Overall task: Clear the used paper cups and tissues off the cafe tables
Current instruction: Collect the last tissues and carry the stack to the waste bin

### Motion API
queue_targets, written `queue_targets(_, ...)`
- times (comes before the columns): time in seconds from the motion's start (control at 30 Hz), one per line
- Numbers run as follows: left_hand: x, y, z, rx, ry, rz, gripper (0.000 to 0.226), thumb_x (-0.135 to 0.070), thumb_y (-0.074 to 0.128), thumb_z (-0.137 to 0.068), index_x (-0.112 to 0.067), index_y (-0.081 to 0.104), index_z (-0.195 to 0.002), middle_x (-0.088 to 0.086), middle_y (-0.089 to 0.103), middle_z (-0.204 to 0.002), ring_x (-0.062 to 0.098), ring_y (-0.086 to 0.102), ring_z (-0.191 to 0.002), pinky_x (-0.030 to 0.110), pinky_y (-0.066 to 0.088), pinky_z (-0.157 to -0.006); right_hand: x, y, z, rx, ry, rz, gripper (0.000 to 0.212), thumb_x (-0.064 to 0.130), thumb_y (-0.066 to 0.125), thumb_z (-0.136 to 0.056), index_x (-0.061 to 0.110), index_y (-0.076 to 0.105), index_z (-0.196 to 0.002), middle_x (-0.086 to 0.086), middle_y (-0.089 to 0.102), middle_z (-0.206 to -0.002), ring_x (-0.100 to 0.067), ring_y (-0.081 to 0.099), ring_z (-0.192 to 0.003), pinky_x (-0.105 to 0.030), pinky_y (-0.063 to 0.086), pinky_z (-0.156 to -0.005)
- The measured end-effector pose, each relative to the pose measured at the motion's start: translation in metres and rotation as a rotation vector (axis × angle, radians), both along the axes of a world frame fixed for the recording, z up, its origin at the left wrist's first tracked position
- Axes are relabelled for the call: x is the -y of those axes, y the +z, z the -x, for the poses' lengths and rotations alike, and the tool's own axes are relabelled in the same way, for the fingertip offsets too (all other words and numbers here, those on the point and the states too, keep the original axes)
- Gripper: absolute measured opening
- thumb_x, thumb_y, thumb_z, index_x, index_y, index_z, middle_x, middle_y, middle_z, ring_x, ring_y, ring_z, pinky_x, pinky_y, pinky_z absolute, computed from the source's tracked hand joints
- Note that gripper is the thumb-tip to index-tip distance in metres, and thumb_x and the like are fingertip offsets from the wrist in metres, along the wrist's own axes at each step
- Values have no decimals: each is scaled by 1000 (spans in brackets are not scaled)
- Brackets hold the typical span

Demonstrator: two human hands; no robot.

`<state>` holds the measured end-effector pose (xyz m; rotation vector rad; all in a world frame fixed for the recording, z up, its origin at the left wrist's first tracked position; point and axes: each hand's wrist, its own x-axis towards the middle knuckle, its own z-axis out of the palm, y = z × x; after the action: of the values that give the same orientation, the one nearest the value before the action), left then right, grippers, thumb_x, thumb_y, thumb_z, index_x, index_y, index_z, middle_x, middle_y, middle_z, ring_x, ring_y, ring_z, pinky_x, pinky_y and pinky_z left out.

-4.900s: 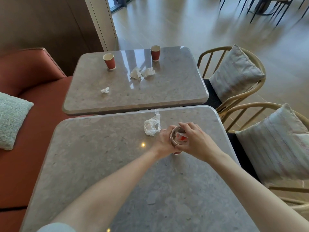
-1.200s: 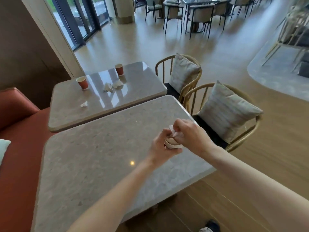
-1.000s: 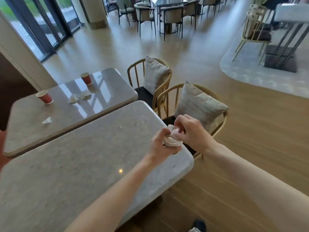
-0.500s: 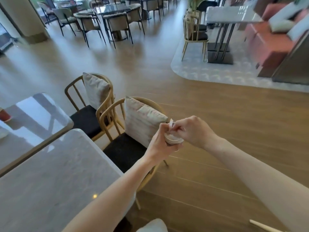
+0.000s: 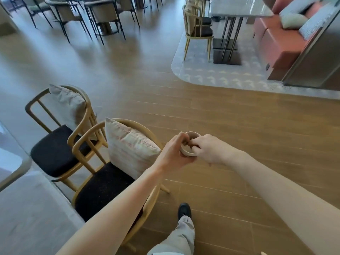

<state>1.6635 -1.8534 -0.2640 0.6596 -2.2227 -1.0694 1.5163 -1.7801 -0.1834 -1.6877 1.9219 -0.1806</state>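
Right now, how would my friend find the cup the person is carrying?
Look right of the two wooden chairs, over the brown plank floor. Both hands meet there: the left hand grips a paper cup, its pale round rim facing up, unlike anything nearby.

A wood floor (image 5: 211,111) runs past two cushioned chairs (image 5: 103,173) beside a grey worktop (image 5: 27,208). Farther off stand a red sofa (image 5: 276,39) and dark chairs (image 5: 103,15).
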Motion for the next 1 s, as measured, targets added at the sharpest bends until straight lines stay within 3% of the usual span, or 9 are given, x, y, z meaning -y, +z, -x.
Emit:
queue_targets(0.13, 60, -5, 32, 116, 71, -91, 48, -34, 86, -67, -40, 46, -93, -33, 62, -103, -4, 60, -89, 8, 42, -70, 58, 7, 42, 14, -70, 247, 16, 30, 59, -86, 30, 73, -93, 10, 70, -81, -15, 66, -73, -33, 54, -70)
queue_targets(0.2, 87, -5, 48, 138, 80, -96, 53, -37, 85, -66, -58, 44, -92, -23, 65, -103, -8, 59, -86, 6, 40, -70, 86, 9, 65, 48, -123, 319, 17, 30, 60, -87, 26, 74, -97, 10, 73, -91, -12, 67, -86, -33, 54, -78)
queue_targets(0.27, 114, -3, 64, 155, 86, -102, 52, -45, 82, -64, -67, 43, -90, -15, 67, -102, -8, 58, -83, 7, 40, -71, 112, 13, 85, 65, -119, 315, 22, 24, 54, -86, 28, 74, -94, 15, 72, -85, 0, 65, -75, -30, 52, -72)
queue_targets(0.4, 157, -2, 83, 154, 126, -131, 43, -40, 86, -65, -43, 47, -84, -18, 62, -83, -6, 56, -73, 8, 39, -65, 155, 20, 105, 94, -2, 46, 46, 14, 39, -79, 35, 74, -100, 19, 63, -81, -2, 60, -46, -26, 50, -54)
queue_targets(0.53, 198, -6, 89, 136, 181, -149, 44, -35, 89, -65, -36, 49, -83, -12, 65, -84, -2, 55, -71, 11, 41, -67, 207, 13, 108, 0, 164, -119, 50, 12, 36, -89, 37, 66, -120, 1, 63, -119, -7, 60, -57, -19, 47, -54)
queue_targets(0.6, 216, -8, 90, 133, 228, -152, 46, -33, 89, -66, -31, 48, -85, -12, 65, -85, -4, 54, -71, 11, 41, -67, 234, 12, 106, -37, 227, -160, 49, 13, 34, -92, 37, 64, -122, 0, 61, -118, -1, 53, -59, -22, 45, -58)
queue_targets(0.73, 247, -12, 97, 82, 325, -156, 47, -27, 86, -65, -28, 45, -89, -19, 65, -88, -1, 56, -75, 16, 46, -66, 290, 4, 104, -91, 342, -226, 42, 9, 31, -87, 27, 63, -107, -4, 61, -103, -18, 65, -57, -35, 58, -65)
queue_targets(0.83, 271, -18, 108, 50, 377, -182, 48, -19, 83, -63, -30, 43, -86, -16, 68, -103, 17, 62, -82, 33, 56, -68, 331, -5, 109, -151, 398, -252, 47, 8, 32, -86, 31, 59, -116, -2, 59, -108, -20, 69, -60, -35, 58, -68)
queue_targets(1.0, 325, -18, 137, 56, 511, -194, 44, -26, 83, -66, -48, 49, -83, -15, 66, -92, 9, 59, -80, 20, 50, -69, 397, -8, 140, -119, 456, -188, 42, 9, 35, -86, 32, 65, -104, 1, 60, -101, -22, 69, -63, -37, 58, -67)
